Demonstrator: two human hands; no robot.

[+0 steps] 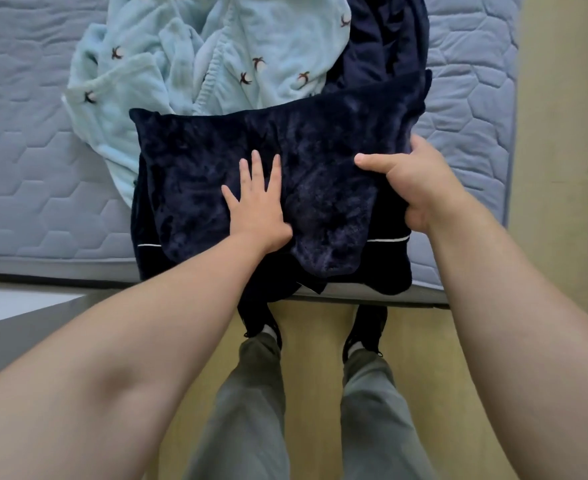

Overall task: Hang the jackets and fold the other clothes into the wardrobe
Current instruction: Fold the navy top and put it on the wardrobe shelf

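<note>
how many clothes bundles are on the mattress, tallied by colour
navy: 2, the folded navy fleece, pressed by the left hand and gripped by the right hand, and the loose navy heap behind it
light blue: 1, the crumpled light blue heap
total: 3; the number of pieces inside each heap cannot be told

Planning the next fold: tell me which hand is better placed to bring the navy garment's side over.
Likely right. The right hand has its grip on the navy garment at its right edge; the left hand lies flat on the middle, pinning it.
</note>
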